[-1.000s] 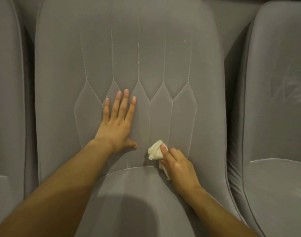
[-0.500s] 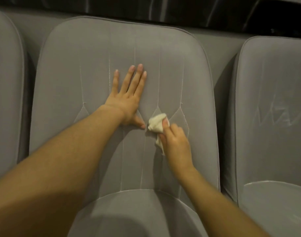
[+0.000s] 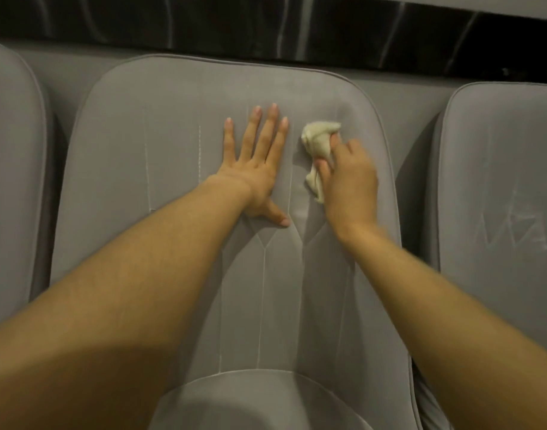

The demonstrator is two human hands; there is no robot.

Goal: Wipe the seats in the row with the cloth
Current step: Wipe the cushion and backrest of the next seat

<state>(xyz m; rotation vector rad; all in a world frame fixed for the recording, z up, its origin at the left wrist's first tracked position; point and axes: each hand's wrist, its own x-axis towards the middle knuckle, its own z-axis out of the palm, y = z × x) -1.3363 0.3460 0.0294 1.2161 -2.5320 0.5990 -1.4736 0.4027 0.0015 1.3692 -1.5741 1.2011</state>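
Note:
A grey upholstered seat (image 3: 160,144) with stitched seams fills the middle of the view, its backrest facing me. My left hand (image 3: 256,169) lies flat on the upper backrest, fingers straight and spread. Just to its right, my right hand (image 3: 348,181) grips a crumpled cream cloth (image 3: 317,139) and presses it against the backrest near the top. Part of the cloth is hidden under my fingers. The front of the seat cushion (image 3: 259,398) shows at the bottom.
A second grey seat (image 3: 498,181) stands to the right, with pale streaks on its backrest. Another grey seat (image 3: 11,166) stands at the left edge. Behind the backrests runs a dark glossy wall (image 3: 266,26).
Both hands have moved up the backrest from near the cushion to near its top. The cloth went up with my right hand, and the view has tilted upward.

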